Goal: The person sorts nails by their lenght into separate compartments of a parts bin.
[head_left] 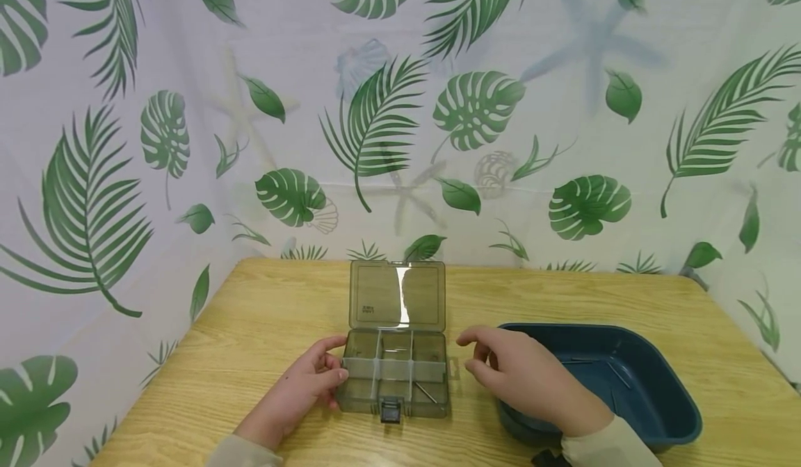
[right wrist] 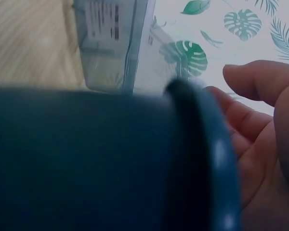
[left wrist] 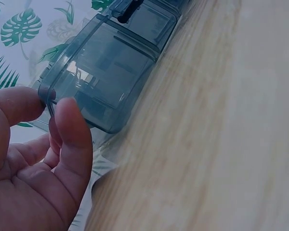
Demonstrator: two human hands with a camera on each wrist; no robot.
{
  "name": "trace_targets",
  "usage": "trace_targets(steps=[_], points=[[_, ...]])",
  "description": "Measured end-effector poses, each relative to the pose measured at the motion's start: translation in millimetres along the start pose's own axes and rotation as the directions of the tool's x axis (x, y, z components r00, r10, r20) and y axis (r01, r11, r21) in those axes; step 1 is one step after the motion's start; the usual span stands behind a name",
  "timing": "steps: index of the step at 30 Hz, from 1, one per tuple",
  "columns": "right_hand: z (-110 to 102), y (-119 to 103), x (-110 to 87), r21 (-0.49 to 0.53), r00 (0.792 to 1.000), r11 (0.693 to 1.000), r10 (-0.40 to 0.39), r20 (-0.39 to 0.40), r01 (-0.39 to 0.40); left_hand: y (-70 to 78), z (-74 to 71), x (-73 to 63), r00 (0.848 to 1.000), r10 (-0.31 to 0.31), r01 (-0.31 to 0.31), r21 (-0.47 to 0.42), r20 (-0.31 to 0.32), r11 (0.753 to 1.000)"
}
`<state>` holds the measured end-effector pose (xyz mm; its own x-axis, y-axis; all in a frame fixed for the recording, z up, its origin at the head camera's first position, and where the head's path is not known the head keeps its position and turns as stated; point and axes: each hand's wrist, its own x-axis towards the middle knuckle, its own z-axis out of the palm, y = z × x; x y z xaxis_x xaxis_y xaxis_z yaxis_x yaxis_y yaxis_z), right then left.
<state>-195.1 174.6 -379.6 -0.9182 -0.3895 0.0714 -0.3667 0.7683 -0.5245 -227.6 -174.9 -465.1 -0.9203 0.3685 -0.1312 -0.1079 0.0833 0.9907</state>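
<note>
A see-through grey compartment box (head_left: pixel 394 369) sits on the table with its lid (head_left: pixel 377 288) raised at the back. Inside its front right compartment leans a thin metal nail or pin (head_left: pixel 427 392); another small piece (head_left: pixel 395 350) shows in the back middle one. My left hand (head_left: pixel 309 383) holds the box's left side, thumb and fingers at the corner in the left wrist view. Between box and dark blue bin (head_left: pixel 657 350), my right hand (head_left: pixel 522 370) hovers with loosely bent fingers and thumb apart, nothing visible in them. The bin's rim hides part of it in the right wrist view.
Several thin metal pins (head_left: pixel 619 375) lie in the blue bin, right of the box. A dark latch (head_left: pixel 391 410) hangs at the box's front. Behind the wooden table (head_left: pixel 275 300) hangs a leaf-printed cloth (head_left: pixel 400 196).
</note>
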Motion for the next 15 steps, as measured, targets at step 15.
trace_targets(steps=[15], points=[[-35.0,64.9,-36.6,-0.015,0.994,0.994,0.108,0.025,-0.107,-0.8,-1.1,-0.2,1.0,0.012,-0.012,-0.005,-0.002,1.0]])
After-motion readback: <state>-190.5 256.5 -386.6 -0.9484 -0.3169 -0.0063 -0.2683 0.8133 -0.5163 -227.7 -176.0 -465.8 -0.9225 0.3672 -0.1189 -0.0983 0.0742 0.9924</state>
